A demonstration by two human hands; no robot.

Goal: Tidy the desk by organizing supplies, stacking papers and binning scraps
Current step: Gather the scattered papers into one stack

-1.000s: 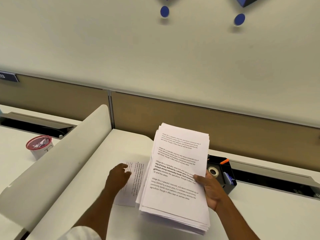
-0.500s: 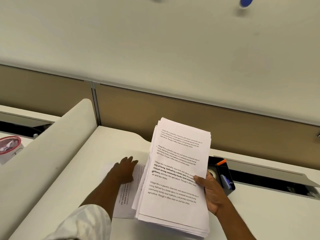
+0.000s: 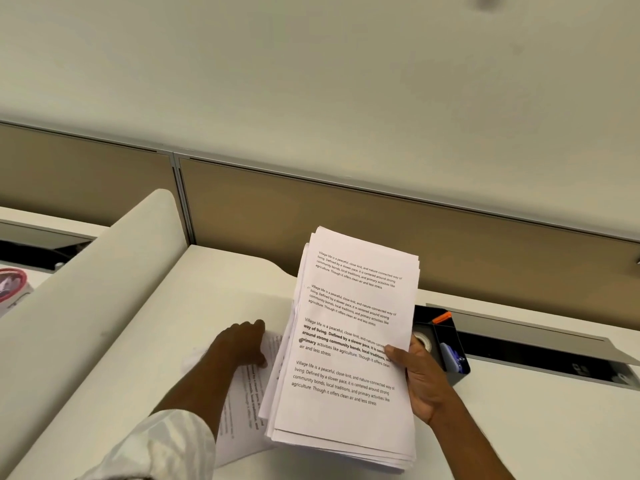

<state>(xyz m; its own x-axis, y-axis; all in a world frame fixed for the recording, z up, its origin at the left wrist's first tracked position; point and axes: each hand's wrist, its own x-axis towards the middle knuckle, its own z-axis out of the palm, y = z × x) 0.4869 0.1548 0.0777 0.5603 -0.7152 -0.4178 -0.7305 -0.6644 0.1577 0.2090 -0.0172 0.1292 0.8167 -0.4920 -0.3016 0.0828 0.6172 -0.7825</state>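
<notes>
My right hand [image 3: 420, 379] grips a thick stack of printed white papers [image 3: 349, 344] by its right edge, thumb on the top sheet, holding it above the white desk [image 3: 221, 292]. A loose printed sheet [image 3: 242, 410] lies flat on the desk to the left of the stack, partly hidden under it. My left hand [image 3: 242, 344] rests on that sheet's far end, fingers spread and pressing down. Whether the fingers pinch the sheet's edge is unclear.
A black desk organizer [image 3: 443, 344] with a tape roll, an orange marker and a blue item stands right behind my right hand. A curved white divider [image 3: 86, 306] runs along the left. A red-rimmed cup [image 3: 12, 289] sits beyond it. A tan partition [image 3: 346, 216] backs the desk.
My left hand slid forward along the loose sheet and spread its fingers. The paper stack stays in my right hand. The view drifted right, pushing the cup toward the left edge.
</notes>
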